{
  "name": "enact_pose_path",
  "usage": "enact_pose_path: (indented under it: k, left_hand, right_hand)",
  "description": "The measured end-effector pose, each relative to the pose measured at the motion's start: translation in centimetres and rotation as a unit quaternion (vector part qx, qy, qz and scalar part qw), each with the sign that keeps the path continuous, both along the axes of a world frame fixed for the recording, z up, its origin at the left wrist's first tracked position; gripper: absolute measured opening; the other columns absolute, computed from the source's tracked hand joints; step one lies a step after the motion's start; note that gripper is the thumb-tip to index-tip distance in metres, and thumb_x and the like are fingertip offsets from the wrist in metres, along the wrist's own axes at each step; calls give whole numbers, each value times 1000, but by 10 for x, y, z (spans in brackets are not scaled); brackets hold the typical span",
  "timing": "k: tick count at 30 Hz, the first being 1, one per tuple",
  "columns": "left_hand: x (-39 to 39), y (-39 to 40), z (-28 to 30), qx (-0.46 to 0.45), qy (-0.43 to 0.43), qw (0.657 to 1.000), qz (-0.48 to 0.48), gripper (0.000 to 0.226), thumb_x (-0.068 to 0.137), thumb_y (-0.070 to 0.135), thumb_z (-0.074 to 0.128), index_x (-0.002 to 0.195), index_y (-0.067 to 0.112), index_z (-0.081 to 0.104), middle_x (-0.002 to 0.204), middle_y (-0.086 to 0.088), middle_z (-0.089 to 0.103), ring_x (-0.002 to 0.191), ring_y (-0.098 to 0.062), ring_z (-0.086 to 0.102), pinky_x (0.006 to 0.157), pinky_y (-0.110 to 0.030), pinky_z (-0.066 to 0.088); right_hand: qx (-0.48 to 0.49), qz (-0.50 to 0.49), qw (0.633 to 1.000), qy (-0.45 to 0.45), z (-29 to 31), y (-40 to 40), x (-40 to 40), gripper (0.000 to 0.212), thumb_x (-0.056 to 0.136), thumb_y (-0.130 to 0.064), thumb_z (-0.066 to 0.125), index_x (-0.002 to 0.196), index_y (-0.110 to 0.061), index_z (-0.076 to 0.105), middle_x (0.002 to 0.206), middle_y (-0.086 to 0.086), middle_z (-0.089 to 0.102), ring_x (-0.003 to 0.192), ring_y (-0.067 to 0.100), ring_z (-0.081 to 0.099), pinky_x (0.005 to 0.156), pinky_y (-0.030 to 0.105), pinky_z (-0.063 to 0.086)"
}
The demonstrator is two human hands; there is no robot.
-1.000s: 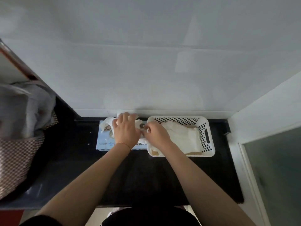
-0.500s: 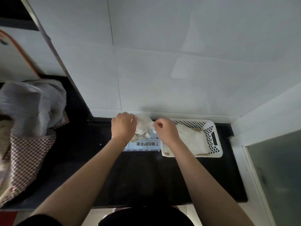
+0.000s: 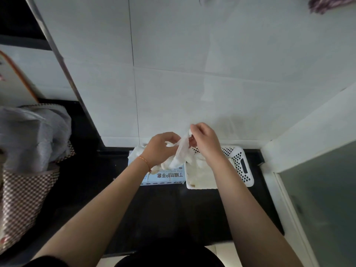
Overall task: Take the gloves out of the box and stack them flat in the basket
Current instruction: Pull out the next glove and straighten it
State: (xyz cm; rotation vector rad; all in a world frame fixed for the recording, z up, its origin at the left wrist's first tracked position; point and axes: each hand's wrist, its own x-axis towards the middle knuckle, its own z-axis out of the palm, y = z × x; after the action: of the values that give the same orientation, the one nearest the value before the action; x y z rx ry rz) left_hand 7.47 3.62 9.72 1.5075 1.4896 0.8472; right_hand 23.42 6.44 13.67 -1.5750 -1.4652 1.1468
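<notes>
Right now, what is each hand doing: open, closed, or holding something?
Left hand: closed, gripping the lower part of the white glove.
Right hand: closed, pinching the glove's top end, raised above the basket.

Black counter — glove box, basket

1. A home utility or kitchen corner: glossy white wall tiles rise straight beyond the fingers.
2. A dark polished stone counter lies below them.
3. A checked fabric bag stuffed with grey plastic stands far left.
</notes>
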Motion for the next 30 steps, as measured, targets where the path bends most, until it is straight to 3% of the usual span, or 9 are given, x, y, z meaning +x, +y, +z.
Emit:
enact_pose_path:
  k: [2,5,9,12,16,19,23,26,30]
  left_hand:
    - [5,-1,8,-30,-70,997,16,16,91,25,66,85,11,71,76,5,66,67,-6,55,69,-17,43]
    - [4,-1,21,-84,-203,975,46,24,96,20,56,86,3,70,74,-7,66,67,-21,55,71,-32,47]
    - [-2,2,25,-103,-286,952,46,33,98,19,51,77,11,75,78,-25,65,70,-30,60,74,-33,54]
    - [1,5,23,-136,-283,942,122,35,101,26,50,75,10,68,61,-14,65,59,-22,64,71,-35,56]
    - [-6,11,11,-178,-290,918,204,27,98,26,53,84,6,65,71,-11,66,66,-26,63,74,-39,54]
    - [-16,14,-2,-177,-97,964,174,25,88,18,59,108,5,67,97,-9,70,92,-30,67,89,-42,54]
    - [-13,9,-1,-157,-76,963,205,34,89,1,46,118,13,57,99,-3,63,79,-9,55,68,-21,45]
    - [-2,8,10,-77,-107,983,128,41,86,-3,45,115,20,61,117,1,63,100,-11,57,89,-25,46]
    - [9,9,27,-40,-135,988,-63,57,80,-11,47,123,24,61,126,12,62,123,-1,51,91,-15,43]
  right_hand:
    - [-17,-34,999,24,2,-1,4,32,100,-35,49,89,-9,62,73,1,66,61,12,63,66,34,51]
    - [-93,-61,992,60,1,2,10,36,101,-46,42,96,-20,65,87,-1,71,78,15,66,75,33,51]
    - [-187,67,973,115,-12,-2,19,44,91,-50,58,101,-9,69,84,3,66,80,19,60,81,35,45]
    - [-198,133,964,119,-15,-8,23,42,82,-36,72,106,-2,68,92,10,69,89,25,66,84,39,50]
    - [-240,127,961,51,-16,-6,28,24,84,-16,76,103,-2,69,96,9,72,93,24,68,89,38,52]
    - [-208,64,976,21,-16,-4,33,17,83,-12,75,97,-8,66,91,6,71,88,22,68,81,35,53]
    - [-113,32,993,-29,-2,-2,38,21,79,-12,76,97,-11,64,87,2,64,80,19,61,70,32,46]
    - [-79,92,989,-85,17,-4,35,22,81,-12,74,99,-16,62,86,-2,62,74,14,59,63,25,45]
    - [-37,212,956,-198,37,-8,29,27,84,-12,69,107,-21,59,80,-7,53,68,9,50,60,24,38]
